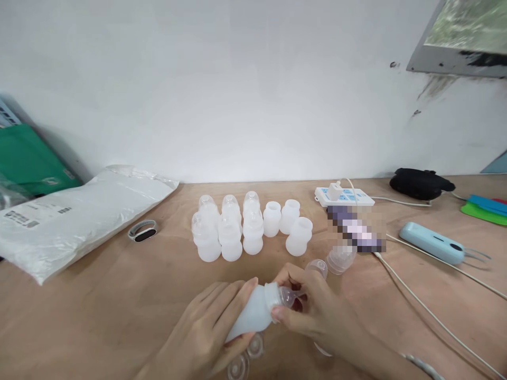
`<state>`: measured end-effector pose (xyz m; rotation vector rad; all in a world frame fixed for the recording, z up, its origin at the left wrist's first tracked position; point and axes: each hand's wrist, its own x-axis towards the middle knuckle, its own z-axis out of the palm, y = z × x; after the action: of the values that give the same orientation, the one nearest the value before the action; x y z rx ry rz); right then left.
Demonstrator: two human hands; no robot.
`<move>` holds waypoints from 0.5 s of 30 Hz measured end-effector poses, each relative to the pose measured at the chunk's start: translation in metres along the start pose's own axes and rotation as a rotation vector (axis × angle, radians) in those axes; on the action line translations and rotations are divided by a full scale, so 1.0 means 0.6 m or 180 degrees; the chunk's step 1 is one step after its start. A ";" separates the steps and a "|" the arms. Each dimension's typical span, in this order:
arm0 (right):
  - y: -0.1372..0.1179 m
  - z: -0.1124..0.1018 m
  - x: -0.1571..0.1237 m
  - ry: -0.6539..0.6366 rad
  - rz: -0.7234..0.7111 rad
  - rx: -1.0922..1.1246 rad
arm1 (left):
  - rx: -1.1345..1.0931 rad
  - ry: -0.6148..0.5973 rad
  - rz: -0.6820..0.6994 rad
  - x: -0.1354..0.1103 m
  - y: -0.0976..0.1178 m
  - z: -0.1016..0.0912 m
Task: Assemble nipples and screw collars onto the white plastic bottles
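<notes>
My left hand [212, 322] is wrapped round the body of a milky white baby bottle [253, 311], which lies tilted with its neck to the right. At that neck, the fingers of my right hand [304, 301] close on a clear teat [287, 296]. Its tip is partly hidden by those fingers. Clear round teats [255, 345] lie on the table under my left hand. Just beyond my right hand are a clear dome cap [318, 268] and more stacked clear caps [340, 259].
Capped bottles [230, 240] stand in rows behind my hands, with three uncapped bottles [299, 237] to their right. A fitness band [143, 232] and white parcel [87, 211] lie left. Right are a power strip [358, 198], phone [356, 229], cables and blue device [431, 243].
</notes>
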<state>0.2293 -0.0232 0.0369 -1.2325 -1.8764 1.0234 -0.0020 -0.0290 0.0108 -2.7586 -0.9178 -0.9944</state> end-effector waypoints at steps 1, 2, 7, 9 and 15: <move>0.003 -0.008 0.002 -0.0076 -0.0142 -0.0164 | -0.0031 0.0028 -0.0038 -0.002 -0.003 0.002; 0.007 -0.018 0.004 -0.0061 -0.0304 -0.0418 | -0.0060 0.0080 -0.0084 -0.003 -0.006 0.003; 0.039 -0.059 0.017 0.1122 -0.0817 -0.2594 | 0.0001 0.0254 -0.0291 -0.006 -0.015 0.010; 0.051 -0.068 0.022 0.1237 -0.0820 -0.3285 | -0.0016 0.0256 -0.0356 -0.005 -0.016 0.011; 0.069 -0.075 0.017 0.0839 -0.0553 -0.4219 | -0.0034 0.0262 -0.0421 -0.006 -0.020 0.010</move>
<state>0.2813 0.0077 0.0229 -1.6649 -2.3677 -0.6543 -0.0073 -0.0192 0.0022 -2.6723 -1.0972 -1.1265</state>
